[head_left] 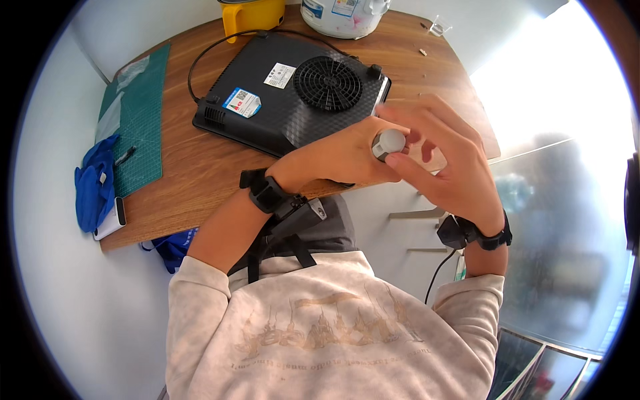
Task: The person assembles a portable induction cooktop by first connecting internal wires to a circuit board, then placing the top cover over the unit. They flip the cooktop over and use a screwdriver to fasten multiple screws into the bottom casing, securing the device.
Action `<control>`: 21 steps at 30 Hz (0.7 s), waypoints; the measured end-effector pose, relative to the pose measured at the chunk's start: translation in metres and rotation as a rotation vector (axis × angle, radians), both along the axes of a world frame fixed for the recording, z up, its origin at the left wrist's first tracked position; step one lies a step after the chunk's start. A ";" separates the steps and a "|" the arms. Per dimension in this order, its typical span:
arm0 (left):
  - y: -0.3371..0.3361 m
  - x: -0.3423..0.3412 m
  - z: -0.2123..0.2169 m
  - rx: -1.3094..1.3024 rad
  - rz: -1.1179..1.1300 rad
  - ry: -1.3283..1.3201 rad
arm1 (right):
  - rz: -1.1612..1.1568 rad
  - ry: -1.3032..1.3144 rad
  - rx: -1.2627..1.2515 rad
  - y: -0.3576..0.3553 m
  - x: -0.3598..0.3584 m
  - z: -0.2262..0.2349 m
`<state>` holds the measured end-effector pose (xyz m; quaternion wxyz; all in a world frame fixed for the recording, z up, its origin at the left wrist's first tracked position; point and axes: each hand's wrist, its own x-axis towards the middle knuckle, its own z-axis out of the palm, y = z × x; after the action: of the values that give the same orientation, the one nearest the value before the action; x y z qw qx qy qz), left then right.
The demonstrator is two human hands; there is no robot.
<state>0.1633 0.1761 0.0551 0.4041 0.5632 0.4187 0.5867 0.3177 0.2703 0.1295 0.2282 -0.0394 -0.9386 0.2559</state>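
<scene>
At the centre of the frame the left hand [340, 157] is closed around a small round grey knob [389, 142], while the right hand [447, 157] curls over it with thumb and fingertips pinching its rim. The knob looks light, hard and smooth, likely slippery, so the rim seems the best place to grip it. Beyond, in the upper middle, a black cooker [287, 93] lies underside up on the wooden worktop [180, 173], with a green cutting mat [137, 113] at upper left.
</scene>
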 end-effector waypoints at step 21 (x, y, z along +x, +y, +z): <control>0.014 -0.013 -0.019 0.008 -0.183 0.204 | -0.214 0.179 0.225 -0.006 -0.016 -0.020</control>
<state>0.1506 0.1906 0.0356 0.4092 0.6573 0.4020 0.4887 0.3019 0.2647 0.1096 0.3399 -0.0905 -0.9275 0.1262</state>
